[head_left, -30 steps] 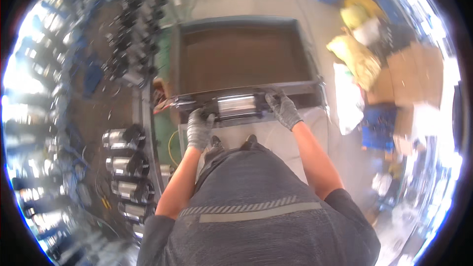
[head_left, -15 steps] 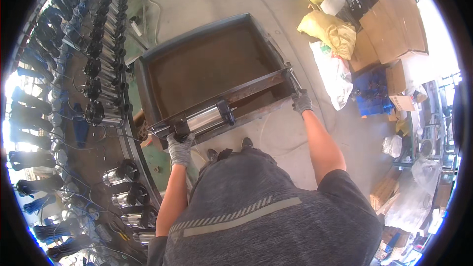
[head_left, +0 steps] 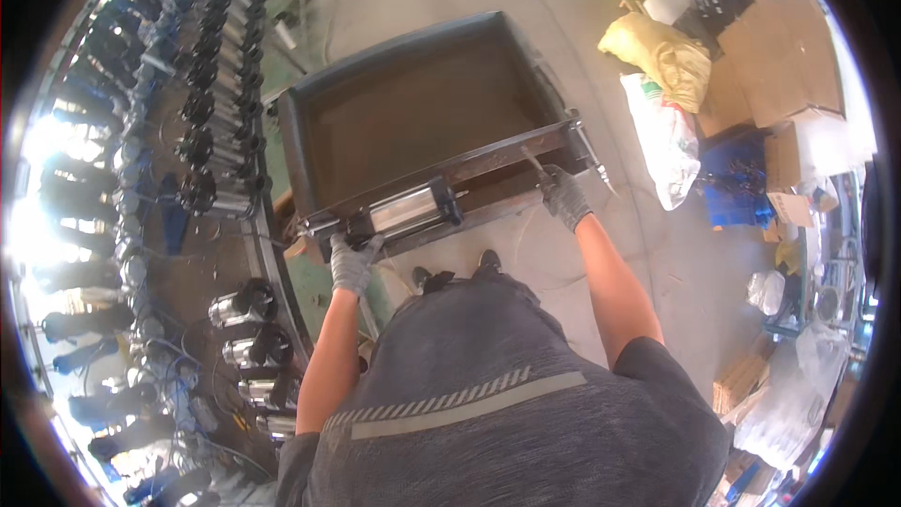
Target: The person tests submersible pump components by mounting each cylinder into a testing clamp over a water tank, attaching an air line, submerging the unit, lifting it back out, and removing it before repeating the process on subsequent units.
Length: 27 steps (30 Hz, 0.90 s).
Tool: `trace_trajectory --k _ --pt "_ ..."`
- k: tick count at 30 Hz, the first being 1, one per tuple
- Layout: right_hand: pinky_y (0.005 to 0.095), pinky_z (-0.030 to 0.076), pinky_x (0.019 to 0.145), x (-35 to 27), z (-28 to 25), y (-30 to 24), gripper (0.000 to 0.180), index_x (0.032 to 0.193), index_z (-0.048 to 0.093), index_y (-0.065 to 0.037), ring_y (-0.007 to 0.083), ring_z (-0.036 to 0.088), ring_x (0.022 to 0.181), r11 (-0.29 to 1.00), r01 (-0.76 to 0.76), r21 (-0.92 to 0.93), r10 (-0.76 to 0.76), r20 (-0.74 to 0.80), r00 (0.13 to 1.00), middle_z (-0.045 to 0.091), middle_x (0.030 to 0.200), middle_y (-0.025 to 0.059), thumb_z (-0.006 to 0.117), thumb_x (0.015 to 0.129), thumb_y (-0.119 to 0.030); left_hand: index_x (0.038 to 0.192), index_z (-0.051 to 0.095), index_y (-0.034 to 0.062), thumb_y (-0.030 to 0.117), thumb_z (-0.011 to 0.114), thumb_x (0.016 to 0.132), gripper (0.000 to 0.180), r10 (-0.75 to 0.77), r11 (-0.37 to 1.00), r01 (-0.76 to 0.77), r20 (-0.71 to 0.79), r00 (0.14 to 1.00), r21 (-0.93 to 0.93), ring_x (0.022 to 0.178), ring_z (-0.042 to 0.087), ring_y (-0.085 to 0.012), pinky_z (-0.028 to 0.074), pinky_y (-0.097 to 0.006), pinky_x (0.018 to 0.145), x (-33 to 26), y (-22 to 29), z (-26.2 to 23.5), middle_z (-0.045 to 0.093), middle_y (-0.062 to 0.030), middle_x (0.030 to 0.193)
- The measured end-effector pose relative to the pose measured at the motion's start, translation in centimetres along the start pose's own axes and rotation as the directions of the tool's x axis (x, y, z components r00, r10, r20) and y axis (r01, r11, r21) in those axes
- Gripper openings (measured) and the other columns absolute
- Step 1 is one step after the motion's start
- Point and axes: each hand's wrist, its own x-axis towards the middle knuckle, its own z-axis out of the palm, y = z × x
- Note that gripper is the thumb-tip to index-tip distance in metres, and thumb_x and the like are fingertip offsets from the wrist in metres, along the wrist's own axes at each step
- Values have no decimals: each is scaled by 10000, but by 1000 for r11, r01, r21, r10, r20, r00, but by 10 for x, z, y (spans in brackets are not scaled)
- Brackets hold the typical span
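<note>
A silver cylindrical motor-like unit [head_left: 404,209] with black end caps lies across the front ledge of a dark, rectangular metal tank [head_left: 293,145]. My left hand [head_left: 353,268], in a grey glove, grips its left black end. Brownish water appears to fill the tank. My right hand [head_left: 567,199], also gloved, is closed around a short thin rod-like tool [head_left: 532,159] at the tank's front right. The tool's tip points up-left over the crossbar [head_left: 488,161]. To the right of that hand, a slim silver tool [head_left: 588,152] with a pointed end hangs at the tank's corner.
On the left, similar silver-and-black units [head_left: 228,141] stand in a long row, with several more [head_left: 246,349] nearer me. Yellow sacks [head_left: 662,54], a white sack [head_left: 664,145], cardboard boxes [head_left: 784,56] and a blue bin [head_left: 737,178] crowd the right.
My right hand has shifted left from the silver tool at the tank's corner and now has a thin rod in it. My left hand stays on the unit's end. The whole view has shifted slightly.
</note>
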Motion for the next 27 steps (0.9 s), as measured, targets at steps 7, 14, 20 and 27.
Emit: trace_trajectory --k 7,14,20,27 --pt "496 544 869 -19 63 -60 302 1253 696 -71 413 704 984 737 529 -421 -393 370 842 744 1085 202 589 1024 -236 1312 517 2 193 890 850 625 37 984 -28 48 998 -176 1043 663 -200 525 -332 952 2 -5 5 712 -116 1189" --pt "506 528 937 -13 70 -81 318 1265 704 -86 433 672 1084 609 651 -453 -439 491 752 727 1128 231 616 982 -202 1352 500 -14 162 867 872 630 50 984 -48 11 999 -173 1071 664 -208 523 -332 971 -5 3 6 707 -128 1206" --pt "498 521 952 3 79 -71 328 1285 704 -94 430 665 1101 612 643 -460 -403 518 755 728 1152 219 621 970 -127 1351 496 19 129 882 848 643 16 971 -6 38 999 -239 1062 646 -198 518 -326 962 0 -1 7 697 -104 1205" --pt "363 556 867 5 76 -74 311 1303 710 -95 215 699 957 887 435 -154 -284 560 778 760 1046 114 598 1016 -134 1337 479 10 93 860 866 611 37 957 -20 54 998 -290 1079 644 -195 521 -314 972 3 -6 10 690 -96 1218"
